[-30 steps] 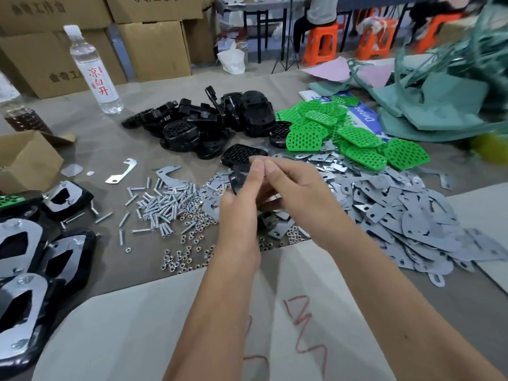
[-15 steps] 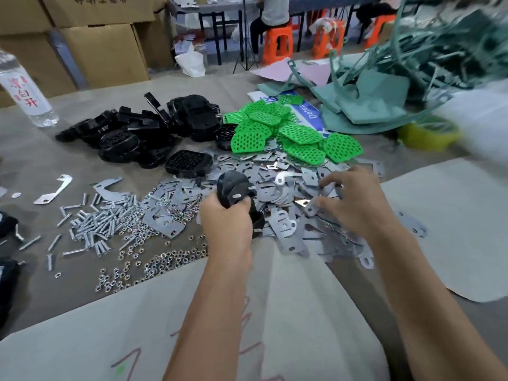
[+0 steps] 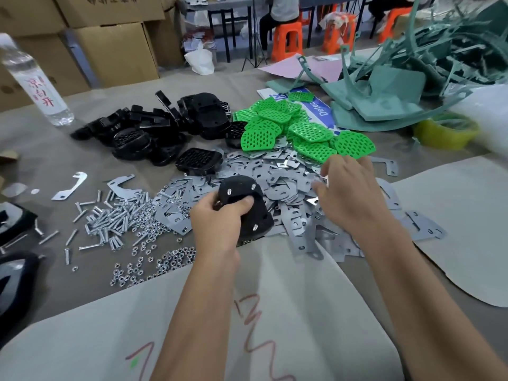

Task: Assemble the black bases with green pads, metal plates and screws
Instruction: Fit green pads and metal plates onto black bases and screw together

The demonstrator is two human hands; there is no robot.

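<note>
On the paper-covered worktable (image 3: 453, 215) our left hand (image 3: 217, 224) grips a black plastic base (image 3: 242, 204) with three screw tips showing, while our right hand (image 3: 349, 193), fingers spread apart at two o'clock, reaches into the heap of grey metal plates (image 3: 275, 177), so we judge the plate-fitting step next, needing one plate singled out.

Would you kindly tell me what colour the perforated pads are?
Bright green, with dark holes; the perforated pads show in the head view.

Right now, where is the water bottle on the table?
In the head view the water bottle stands far left at the back, left of the black bases and in front of the cardboard boxes.
</note>
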